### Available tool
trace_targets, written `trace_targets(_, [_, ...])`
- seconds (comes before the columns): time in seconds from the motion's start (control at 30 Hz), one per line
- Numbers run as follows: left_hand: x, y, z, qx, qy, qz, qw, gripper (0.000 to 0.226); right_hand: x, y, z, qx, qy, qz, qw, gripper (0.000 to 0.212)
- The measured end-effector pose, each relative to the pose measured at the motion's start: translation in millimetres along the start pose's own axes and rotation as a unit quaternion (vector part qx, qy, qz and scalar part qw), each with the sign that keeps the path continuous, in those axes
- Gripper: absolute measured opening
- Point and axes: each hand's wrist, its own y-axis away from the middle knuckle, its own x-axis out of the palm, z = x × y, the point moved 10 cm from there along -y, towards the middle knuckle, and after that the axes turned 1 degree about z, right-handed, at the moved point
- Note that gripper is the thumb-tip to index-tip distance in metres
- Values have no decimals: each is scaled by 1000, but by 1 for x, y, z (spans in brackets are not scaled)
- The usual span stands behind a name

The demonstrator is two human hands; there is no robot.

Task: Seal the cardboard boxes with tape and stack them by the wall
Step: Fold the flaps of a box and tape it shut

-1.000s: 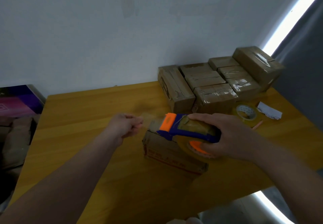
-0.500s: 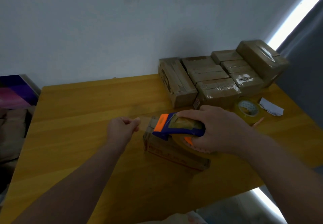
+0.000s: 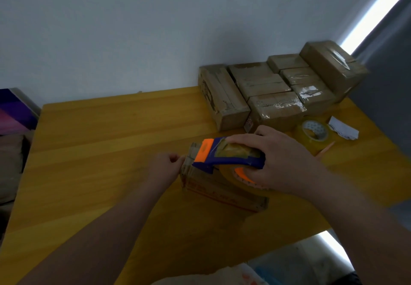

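A small cardboard box [image 3: 222,192] with red print lies on the yellow wooden table [image 3: 111,151]. My right hand [image 3: 282,162] grips a blue and orange tape dispenser [image 3: 224,157] that rests on top of the box. My left hand [image 3: 164,169] is at the box's left end, fingers curled and pinching the tape end against that end. Several taped boxes [image 3: 271,93] are stacked by the white wall at the back right.
A loose roll of clear tape [image 3: 313,133] lies right of the dispenser, with a crumpled white paper [image 3: 343,127] and a thin orange stick [image 3: 325,149] beside it. Dark items [image 3: 13,129] sit off the table's left edge. The table's front edge runs close below my arms.
My left hand moved right with the tape end until it met the box's left end. The dispenser came down lower onto the box top.
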Motion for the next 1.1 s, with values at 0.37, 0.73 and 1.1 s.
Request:
trace_targets(0.37, [22,19,-14,14,292,168,941,78,-1,3,-3,-1,-32,-23,999,61])
trace_targets(0.73, [27,17,-61,269,-104,186,939,124,-4,6,-4,-3,-36,-39,999,61])
trace_targets(1.1, [24,21,-90,391,-141,176,892,96,-4,4,-9,-10,-75,-22,997,64])
